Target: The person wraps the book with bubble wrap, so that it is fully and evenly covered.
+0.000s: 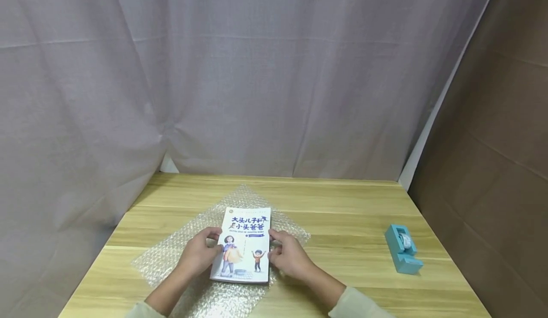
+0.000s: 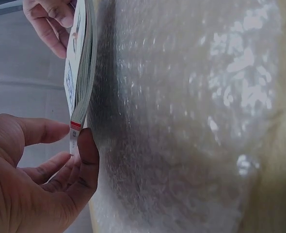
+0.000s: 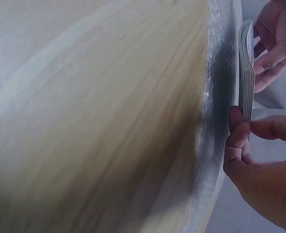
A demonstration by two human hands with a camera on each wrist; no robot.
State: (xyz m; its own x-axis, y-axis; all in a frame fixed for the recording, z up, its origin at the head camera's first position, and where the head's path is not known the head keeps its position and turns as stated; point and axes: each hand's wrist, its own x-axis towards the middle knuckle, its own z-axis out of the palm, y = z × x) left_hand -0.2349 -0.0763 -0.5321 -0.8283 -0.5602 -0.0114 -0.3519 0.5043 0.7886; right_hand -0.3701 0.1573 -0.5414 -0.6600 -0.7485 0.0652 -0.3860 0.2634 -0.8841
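Observation:
A white paperback book [image 1: 246,249] with blue Chinese lettering and drawn figures on its cover is held by both hands. My left hand [image 1: 199,251] grips its left edge, where the left wrist view shows the spine with a red band between thumb and fingers. On the opposite edge my right hand [image 1: 291,254] pinches the book, thumb above and fingers below, as the right wrist view shows. Beneath the book lies a sheet of bubble wrap [image 1: 171,249], turned cornerwise on the table. Both wrist views show the book slightly above the sheet.
A blue tape dispenser [image 1: 402,249] with a roll of tape stands at the right side of the wooden table [image 1: 342,213]. Grey curtains [image 1: 274,80] hang behind and to the left, and a brown cloth [image 1: 492,142] hangs on the right.

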